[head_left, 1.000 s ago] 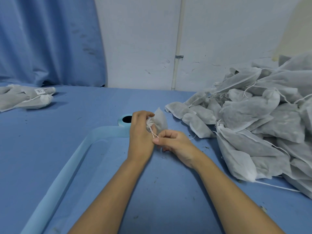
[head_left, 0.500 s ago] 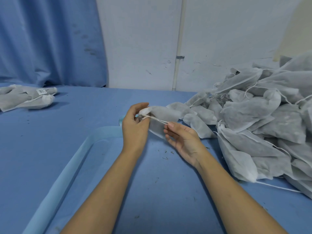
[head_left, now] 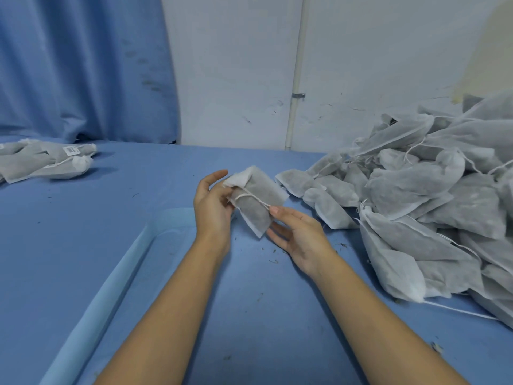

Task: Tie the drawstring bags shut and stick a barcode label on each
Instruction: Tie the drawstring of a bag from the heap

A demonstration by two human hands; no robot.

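A grey-white drawstring bag (head_left: 259, 202) hangs tilted just above the blue table, in the middle. My left hand (head_left: 212, 204) grips its gathered neck, thumb raised. The white drawstring (head_left: 251, 196) runs taut from the neck across the bag to my right hand (head_left: 299, 236). That hand pinches the string's end at the bag's lower right edge, its other fingers stretched out below the bag. No label shows on this bag. A pale blue label backing strip (head_left: 116, 276) trails from behind my left hand toward the near left; the roll is hidden.
A big heap of untied bags (head_left: 444, 207) fills the right side of the table (head_left: 138, 190). Several tied bags (head_left: 41, 165), one with a barcode label (head_left: 70, 150), lie at the far left. A blue curtain and a white wall stand behind.
The bag went from bunched between both hands to spread out and tilted. My right hand moved right and down, drawing the string out, and my left hand rose slightly.
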